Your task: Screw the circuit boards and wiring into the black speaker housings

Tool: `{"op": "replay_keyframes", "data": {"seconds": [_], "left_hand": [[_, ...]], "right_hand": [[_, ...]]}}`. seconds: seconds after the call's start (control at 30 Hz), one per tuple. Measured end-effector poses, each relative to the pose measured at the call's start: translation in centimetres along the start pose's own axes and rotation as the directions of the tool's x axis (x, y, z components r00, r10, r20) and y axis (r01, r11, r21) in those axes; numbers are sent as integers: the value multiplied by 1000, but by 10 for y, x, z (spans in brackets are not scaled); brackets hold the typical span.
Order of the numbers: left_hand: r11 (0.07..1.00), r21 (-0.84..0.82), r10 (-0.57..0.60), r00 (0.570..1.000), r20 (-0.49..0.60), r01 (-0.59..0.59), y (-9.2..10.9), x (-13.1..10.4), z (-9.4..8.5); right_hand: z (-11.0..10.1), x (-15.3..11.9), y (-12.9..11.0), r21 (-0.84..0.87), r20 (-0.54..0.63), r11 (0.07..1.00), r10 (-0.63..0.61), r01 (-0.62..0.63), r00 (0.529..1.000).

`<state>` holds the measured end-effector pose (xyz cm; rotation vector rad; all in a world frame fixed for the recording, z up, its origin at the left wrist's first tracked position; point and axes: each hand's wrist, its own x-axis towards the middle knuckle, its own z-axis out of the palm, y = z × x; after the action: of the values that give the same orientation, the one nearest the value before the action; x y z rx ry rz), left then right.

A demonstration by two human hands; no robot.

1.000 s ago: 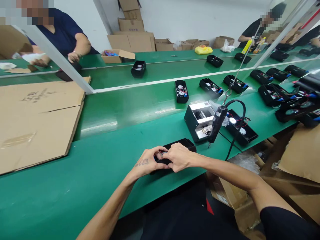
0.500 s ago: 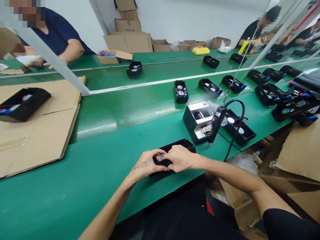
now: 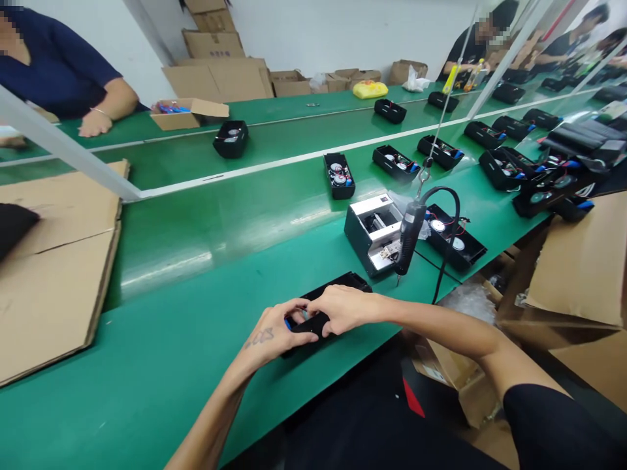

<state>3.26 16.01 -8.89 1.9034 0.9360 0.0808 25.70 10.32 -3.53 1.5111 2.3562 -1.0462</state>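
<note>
A black open housing (image 3: pixel 349 282) lies on the green bench close to my body, slanting up to the right. My left hand (image 3: pixel 274 331) grips its left end, thumb on the near wall and fingers reaching inside beside something blue. Bent over the middle of the same housing is my right hand (image 3: pixel 337 309), its fingers curled at the inside and the near wall. The parts under the fingertips are mostly hidden. Behind the hands stands a black and silver machine (image 3: pixel 375 232), with a black electric screwdriver (image 3: pixel 410 238) hanging at its right side.
Several black housings with round white parts and wires stand beyond, one of them (image 3: pixel 339 176) behind the machine. Cardboard (image 3: pixel 53 274) covers the bench at left. A cable (image 3: pixel 458 215) loops right of the screwdriver. Other people sit across the bench. Open cartons (image 3: pixel 582 261) are at right.
The view has shifted right, so the scene sits further left. My right hand's thumb has come away from my left hand's thumb a little. Across the bench, the person's hand at left has moved.
</note>
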Motion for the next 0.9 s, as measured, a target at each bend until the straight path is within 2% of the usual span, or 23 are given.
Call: {"op": "replay_keyframes", "data": {"seconds": [0.13,0.3,0.4,0.7,0.8,0.9], "left_hand": [[999,22,45,998,-36,-44,3,-2,2],[1000,19,-15,1000,-26,15,10,-4,2],[1000,20,11,1000,-20,-10,11,-5,1],[999,19,33,999,-37,-32,3,-2,6],[998,20,65,997,-32,-65,1,-2,6],[991,70,119,991,-58,-114,-3,-10,13]], "right_hand": [[6,0,-5,-26,-11,999,24,-24,1000],[9,-1,-5,-75,-22,997,15,-16,1000],[8,0,-7,-97,8,995,20,-19,1000],[32,10,-1,-176,-67,984,-26,14,997],[29,8,-6,-166,-71,986,-24,12,997],[24,-7,-12,-159,-38,987,-21,14,999]]}}
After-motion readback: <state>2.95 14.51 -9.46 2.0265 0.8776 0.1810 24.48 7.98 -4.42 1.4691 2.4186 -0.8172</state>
